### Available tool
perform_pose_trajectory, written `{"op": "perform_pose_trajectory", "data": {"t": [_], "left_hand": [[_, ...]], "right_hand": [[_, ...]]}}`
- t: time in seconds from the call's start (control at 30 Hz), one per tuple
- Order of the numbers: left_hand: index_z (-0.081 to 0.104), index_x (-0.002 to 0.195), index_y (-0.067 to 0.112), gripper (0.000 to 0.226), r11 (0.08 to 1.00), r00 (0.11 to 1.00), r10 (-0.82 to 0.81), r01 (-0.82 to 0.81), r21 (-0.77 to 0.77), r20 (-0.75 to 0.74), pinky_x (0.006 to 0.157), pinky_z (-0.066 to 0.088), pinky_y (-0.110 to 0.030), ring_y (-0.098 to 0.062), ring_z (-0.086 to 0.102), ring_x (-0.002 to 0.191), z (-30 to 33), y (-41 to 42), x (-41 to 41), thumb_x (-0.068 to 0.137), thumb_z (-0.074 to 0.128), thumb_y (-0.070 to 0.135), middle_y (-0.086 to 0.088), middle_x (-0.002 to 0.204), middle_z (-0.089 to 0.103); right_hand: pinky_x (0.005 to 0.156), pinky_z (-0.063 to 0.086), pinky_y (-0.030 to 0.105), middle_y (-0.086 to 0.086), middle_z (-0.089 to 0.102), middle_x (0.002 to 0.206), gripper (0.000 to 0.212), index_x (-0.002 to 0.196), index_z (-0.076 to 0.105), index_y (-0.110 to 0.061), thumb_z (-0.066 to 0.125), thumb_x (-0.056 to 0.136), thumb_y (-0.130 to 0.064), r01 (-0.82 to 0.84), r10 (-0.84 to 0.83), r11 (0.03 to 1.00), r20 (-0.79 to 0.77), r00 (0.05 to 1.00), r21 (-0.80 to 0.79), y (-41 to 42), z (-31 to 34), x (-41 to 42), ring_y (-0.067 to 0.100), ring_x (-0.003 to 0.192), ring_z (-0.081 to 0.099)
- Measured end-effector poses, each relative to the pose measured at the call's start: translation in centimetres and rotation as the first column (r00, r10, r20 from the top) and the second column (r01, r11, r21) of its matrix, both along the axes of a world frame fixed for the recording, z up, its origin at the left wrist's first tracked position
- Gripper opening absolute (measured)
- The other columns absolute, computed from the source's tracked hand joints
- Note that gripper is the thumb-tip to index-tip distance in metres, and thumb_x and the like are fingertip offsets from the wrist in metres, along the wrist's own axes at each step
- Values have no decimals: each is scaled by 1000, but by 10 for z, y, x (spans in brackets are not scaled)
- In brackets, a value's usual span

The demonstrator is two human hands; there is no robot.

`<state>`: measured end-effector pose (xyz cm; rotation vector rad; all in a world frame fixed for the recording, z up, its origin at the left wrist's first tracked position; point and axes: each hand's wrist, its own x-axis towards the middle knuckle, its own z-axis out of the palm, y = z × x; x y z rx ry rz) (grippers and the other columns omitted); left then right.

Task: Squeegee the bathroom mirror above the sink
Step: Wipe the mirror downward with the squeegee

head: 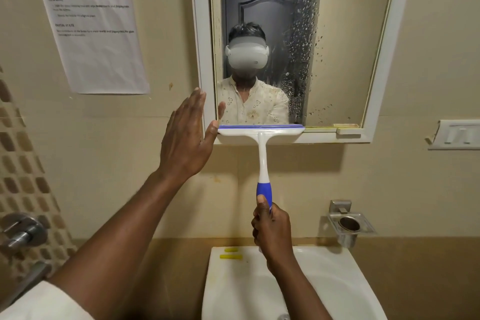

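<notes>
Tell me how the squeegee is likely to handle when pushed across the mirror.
The squeegee looks like light, stiff plastic, so the right hand alone probably steers it. Its thin blue blade edge likely flexes. Droplets on the mirror suggest it may glide easily.

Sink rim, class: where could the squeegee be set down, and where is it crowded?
Free: the sink rim's right back corner, below the steel cup holder. Crowded: the left back corner, with two yellow pieces, and the middle, under the right hand holding the squeegee.

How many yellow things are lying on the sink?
2: a short yellow piece at the sink's back left corner, and a longer yellow piece just in front. The right hand may hide others.
</notes>
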<state>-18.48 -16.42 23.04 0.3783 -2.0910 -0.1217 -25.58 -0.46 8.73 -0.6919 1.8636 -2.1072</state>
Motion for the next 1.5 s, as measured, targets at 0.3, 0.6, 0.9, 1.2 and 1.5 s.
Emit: {"op": "perform_pose_trajectory", "data": {"t": [0.3, 0.6, 0.9, 1.2, 1.5], "left_hand": [[20, 150, 18, 62, 1000, 1000, 5, -6, 4, 17, 117, 21, -45, -18, 19, 145, -1, 7, 4, 94, 33, 42, -2, 159, 19], [21, 150, 19, 61, 999, 999, -21, 20, -28, -25, 117, 22, -46, -16, 19, 145, 17, 12, 7, 94, 33, 41, 0, 159, 19], [19, 151, 21, 62, 997, 998, -37, 34, -73, -49, 118, 20, -44, -14, 16, 146, 37, 11, 2, 95, 29, 45, 2, 159, 16], [14, 151, 28, 60, 984, 989, -52, 27, -177, -141, 118, 15, -38, -9, 12, 145, 106, 10, -16, 96, 27, 48, 6, 159, 14], [15, 150, 27, 61, 971, 979, -86, 41, -235, -185, 117, 10, -35, -9, 11, 145, 134, 12, -26, 95, 30, 47, 9, 157, 10]], "right_hand": [[43, 33, 23, -5, 44, 50, 42, 69, 50, -14, 49, 90, -50, 0, 0, 1000, 34, 999, -4, -1, 3, 3, 10, 42, 36], [47, 38, 26, -3, 48, 51, 42, 71, 56, -13, 47, 91, -49, 86, -86, 996, -29, 996, -9, 2, 9, 3, 11, 44, 41], [39, 31, 21, -3, 46, 50, 41, 74, 56, -13, 46, 94, -48, 34, -56, 976, -98, 994, -214, 4, 119, -37, 10, 41, 38], [41, 34, 22, 0, 49, 58, 43, 85, 59, -11, 39, 97, -47, -2, -99, 947, -297, 950, -320, 1, 265, -76, 10, 46, 41], [50, 37, 30, 4, 46, 58, 40, 84, 52, -8, 43, 96, -44, -146, -15, 908, -379, 925, -393, 1, 357, -96, 19, 48, 41]]}}
